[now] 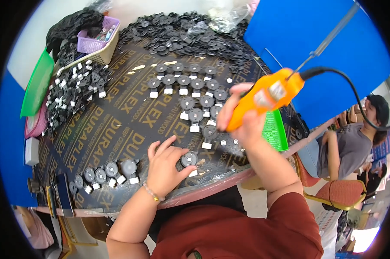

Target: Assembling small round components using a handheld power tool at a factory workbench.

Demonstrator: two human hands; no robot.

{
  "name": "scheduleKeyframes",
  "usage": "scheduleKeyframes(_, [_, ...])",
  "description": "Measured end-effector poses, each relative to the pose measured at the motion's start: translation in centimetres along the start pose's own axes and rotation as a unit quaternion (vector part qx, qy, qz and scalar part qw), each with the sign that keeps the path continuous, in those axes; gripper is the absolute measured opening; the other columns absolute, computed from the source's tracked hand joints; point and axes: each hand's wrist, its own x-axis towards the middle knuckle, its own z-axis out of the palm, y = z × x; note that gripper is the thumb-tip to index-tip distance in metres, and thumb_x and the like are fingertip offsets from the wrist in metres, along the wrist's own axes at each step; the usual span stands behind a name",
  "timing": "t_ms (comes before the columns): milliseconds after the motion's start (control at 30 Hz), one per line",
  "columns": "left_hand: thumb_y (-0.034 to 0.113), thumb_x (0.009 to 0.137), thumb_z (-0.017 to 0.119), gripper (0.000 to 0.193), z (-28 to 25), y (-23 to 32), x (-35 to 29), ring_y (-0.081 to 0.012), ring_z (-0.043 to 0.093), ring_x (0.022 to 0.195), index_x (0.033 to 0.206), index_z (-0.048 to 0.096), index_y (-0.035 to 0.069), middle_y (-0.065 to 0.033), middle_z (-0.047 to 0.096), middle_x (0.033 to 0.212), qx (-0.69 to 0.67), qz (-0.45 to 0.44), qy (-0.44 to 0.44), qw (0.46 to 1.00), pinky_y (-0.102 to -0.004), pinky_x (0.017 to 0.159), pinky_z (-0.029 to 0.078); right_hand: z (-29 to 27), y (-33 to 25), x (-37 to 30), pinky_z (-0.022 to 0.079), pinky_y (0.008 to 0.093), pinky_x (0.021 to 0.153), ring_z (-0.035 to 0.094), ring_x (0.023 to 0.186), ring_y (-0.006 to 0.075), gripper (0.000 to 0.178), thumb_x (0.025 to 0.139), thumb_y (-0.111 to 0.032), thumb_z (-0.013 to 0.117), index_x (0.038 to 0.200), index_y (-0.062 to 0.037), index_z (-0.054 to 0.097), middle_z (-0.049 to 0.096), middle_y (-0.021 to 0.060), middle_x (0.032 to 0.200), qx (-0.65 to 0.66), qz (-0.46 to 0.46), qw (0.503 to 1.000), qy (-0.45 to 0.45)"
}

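At the near edge of the table, the left hand (164, 169) has its thumb and forefinger closed lightly about a black disc-shaped part (189, 159), which lies flat with its white end toward the person. The right hand (251, 126) grips an orange electric screwdriver (269, 96) slung from above; its tip is hidden from me. Small silvery discs (223, 143) lie just beyond.

The work looks midway to me: one part in hand, a short row (111, 169) off to the left, and a larger group (184, 80) set out in rows ahead. Which of these are finished I can't tell. Much seems left, with a heap of white-ended pieces (76, 88) at left and a bank of flat black pieces (169, 36) behind.

Bold lettering repeats across the dark tabletop (130, 114), and the screwdriver carries a pale label, too blurred to read.
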Motion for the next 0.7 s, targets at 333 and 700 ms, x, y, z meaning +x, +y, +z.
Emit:
scheduleKeyframes(333, [0.025, 0.065, 0.082, 0.041, 0.6, 0.7, 0.3, -0.0305, 0.049, 0.124, 0.097, 0.065, 0.008, -0.0059, 0.065, 0.099, 0.022, 0.018, 0.011, 1.000, -0.0491, 0.106, 0.025, -15.5, 0.5, 4.4, 0.045, 0.0256, 0.054, 0.055, 0.058, 0.0129, 0.025, 0.092, -0.020, 0.061, 0.106, -0.0039, 0.047, 0.054, 0.0041, 0.072, -0.277, -0.015, 0.942, 0.189])
scheduleKeyframes(700, [0.031, 0.068, 0.081, 0.041, 0.8, 0.4, 0.5, -0.0297, 0.050, 0.122, 0.098, 0.065, 0.008, -0.0051, 0.065, 0.098, 0.031, 0.025, 0.018, 0.999, -0.0504, 0.105, 0.025, -16.0, 0.9, 4.3, 0.047, 0.0264, 0.055, 0.056, 0.058, 0.0132, 0.023, 0.093, -0.018, 0.061, 0.106, -0.0047, 0.047, 0.054, 0.0036, 0.072, -0.258, -0.031, 0.942, 0.212])
